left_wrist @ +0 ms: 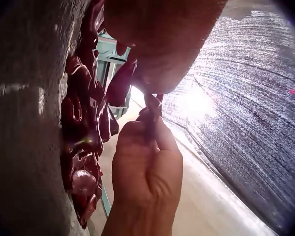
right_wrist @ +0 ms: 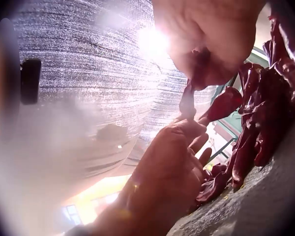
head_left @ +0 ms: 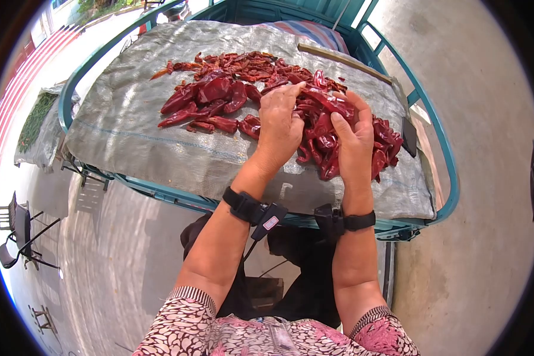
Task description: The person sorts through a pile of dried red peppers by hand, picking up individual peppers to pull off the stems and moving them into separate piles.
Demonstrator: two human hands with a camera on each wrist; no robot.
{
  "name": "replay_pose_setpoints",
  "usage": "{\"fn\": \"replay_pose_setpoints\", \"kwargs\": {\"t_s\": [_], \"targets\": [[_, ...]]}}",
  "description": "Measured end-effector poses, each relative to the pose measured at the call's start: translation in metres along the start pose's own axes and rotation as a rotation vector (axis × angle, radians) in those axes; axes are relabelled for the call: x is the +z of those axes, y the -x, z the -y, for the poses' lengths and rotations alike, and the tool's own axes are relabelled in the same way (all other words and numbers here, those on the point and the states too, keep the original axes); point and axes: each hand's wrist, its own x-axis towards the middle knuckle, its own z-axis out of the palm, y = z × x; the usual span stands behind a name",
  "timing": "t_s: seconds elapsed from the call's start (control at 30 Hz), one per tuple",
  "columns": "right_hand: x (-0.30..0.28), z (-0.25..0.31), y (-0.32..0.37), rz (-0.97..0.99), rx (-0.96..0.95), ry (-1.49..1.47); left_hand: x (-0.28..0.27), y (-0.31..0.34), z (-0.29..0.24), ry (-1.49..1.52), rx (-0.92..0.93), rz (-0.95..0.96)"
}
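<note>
Above a heap of dried red chili peppers (head_left: 323,139), the two hands meet. The right hand (head_left: 356,139) holds a glossy dark red pepper (head_left: 332,102) between thumb and fingers. At that pepper's other end, the left hand (head_left: 279,121) pinches with its fingertips. In the right wrist view, the pepper (right_wrist: 188,101) spans the gap between both hands, and a second pepper (right_wrist: 222,104) sticks out by the left fingers. The left wrist view has the right hand (left_wrist: 145,172) gripping the pepper from below, its lower end hidden in the fingers.
A grey woven sheet (head_left: 148,157) covers the teal cart bed. Larger peppers (head_left: 210,98) lie left of the hands, smaller shrivelled ones (head_left: 243,64) behind. A wooden strip (head_left: 344,61) and a dark flat object (head_left: 409,136) lie at the right. The teal rail (head_left: 439,136) bounds the bed.
</note>
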Motion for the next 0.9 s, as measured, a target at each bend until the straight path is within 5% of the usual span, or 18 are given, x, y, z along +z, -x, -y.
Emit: {"fn": "replay_pose_setpoints", "kwargs": {"t_s": [0.17,0.37,0.47,0.7,0.9], "targets": [[0.007,0.001,0.005,0.042,0.035,0.071,-0.001,0.001,-0.022,0.101,-0.130,-0.212],[0.012,0.002,0.004,0.098,0.074,0.071,-0.019,0.006,-0.010,-0.234,0.000,-0.018],[0.014,-0.010,0.004,-0.024,0.029,0.104,-0.022,0.008,-0.011,-0.408,-0.095,-0.036],[0.010,-0.014,0.002,-0.218,0.030,0.056,-0.038,-0.003,-0.010,-0.384,-0.651,-0.037],[0.018,-0.007,0.004,-0.234,-0.027,0.204,-0.015,0.006,-0.005,-0.246,-0.163,-0.050]]}}
